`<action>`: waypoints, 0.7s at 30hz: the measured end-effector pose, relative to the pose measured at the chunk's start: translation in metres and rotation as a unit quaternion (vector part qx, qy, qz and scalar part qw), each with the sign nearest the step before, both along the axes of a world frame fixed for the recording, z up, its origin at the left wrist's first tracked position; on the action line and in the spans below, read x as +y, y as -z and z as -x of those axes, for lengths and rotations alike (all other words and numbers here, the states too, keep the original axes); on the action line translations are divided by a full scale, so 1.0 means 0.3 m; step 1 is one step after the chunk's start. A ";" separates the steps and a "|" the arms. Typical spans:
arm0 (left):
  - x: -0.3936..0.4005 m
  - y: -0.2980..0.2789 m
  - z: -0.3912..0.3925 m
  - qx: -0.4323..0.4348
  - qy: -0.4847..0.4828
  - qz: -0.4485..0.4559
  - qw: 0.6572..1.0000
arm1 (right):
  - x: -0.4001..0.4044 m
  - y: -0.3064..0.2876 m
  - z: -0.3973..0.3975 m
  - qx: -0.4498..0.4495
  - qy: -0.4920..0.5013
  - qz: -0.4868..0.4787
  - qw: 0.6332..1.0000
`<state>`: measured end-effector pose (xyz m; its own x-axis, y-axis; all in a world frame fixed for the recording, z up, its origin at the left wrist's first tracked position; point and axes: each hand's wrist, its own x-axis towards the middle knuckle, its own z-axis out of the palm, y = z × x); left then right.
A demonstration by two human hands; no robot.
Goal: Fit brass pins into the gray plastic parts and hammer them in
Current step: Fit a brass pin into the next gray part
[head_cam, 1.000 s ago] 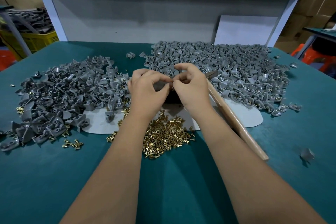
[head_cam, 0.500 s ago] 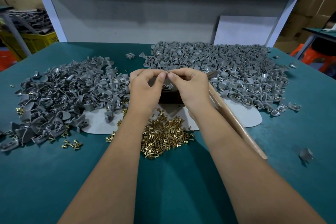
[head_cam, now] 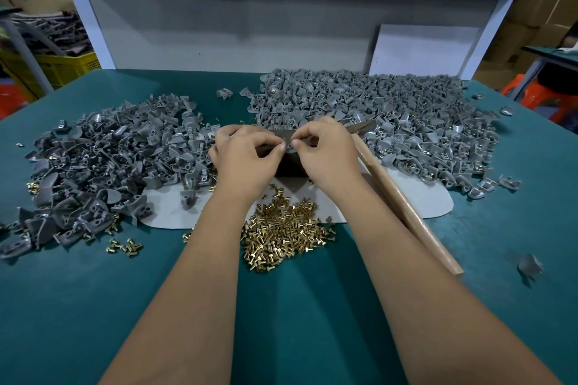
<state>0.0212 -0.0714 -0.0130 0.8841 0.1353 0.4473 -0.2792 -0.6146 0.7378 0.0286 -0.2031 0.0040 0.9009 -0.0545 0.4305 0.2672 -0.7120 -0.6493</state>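
Observation:
My left hand [head_cam: 247, 155] and my right hand [head_cam: 325, 150] meet above a dark block [head_cam: 289, 167] at the table's middle. Between their curled fingertips they pinch a small gray plastic part [head_cam: 286, 136]; any pin in it is hidden by the fingers. A heap of brass pins [head_cam: 281, 234] lies just in front of the hands. One pile of gray parts [head_cam: 103, 166] spreads to the left, and a bigger pile of gray parts [head_cam: 391, 122] lies at the back right. The hammer's wooden handle [head_cam: 403, 206] runs along beside my right forearm.
A pale mat [head_cam: 416, 197] lies on the green table [head_cam: 62, 306] under the work spot. Stray pins [head_cam: 125, 247] and a lone gray part [head_cam: 530, 264] lie loose. A white frame and a gray back panel [head_cam: 219, 31] close off the far side. A yellow crate [head_cam: 62, 67] stands at the left.
Both hands have shifted slightly away from me and their fingertips have drawn closer together on the small part. The piles and the hammer have not moved.

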 end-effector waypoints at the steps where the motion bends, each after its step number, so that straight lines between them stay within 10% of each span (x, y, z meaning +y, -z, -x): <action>1: 0.000 0.001 -0.001 -0.001 -0.003 -0.004 1.000 | 0.001 -0.001 -0.001 -0.004 0.003 0.016 1.000; 11: -0.001 0.019 -0.012 -0.013 -0.027 -0.042 0.999 | 0.014 -0.064 -0.002 -0.020 -0.037 0.231 0.972; 21: -0.003 0.027 -0.019 -0.002 -0.023 -0.039 0.999 | -0.004 -0.027 0.001 0.067 -0.004 0.047 0.997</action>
<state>0.0268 -0.0723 -0.0212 0.8760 0.1399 0.4616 -0.2522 -0.6829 0.6856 0.0284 -0.2042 0.0120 0.9511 -0.0114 0.3087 0.1888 -0.7695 -0.6101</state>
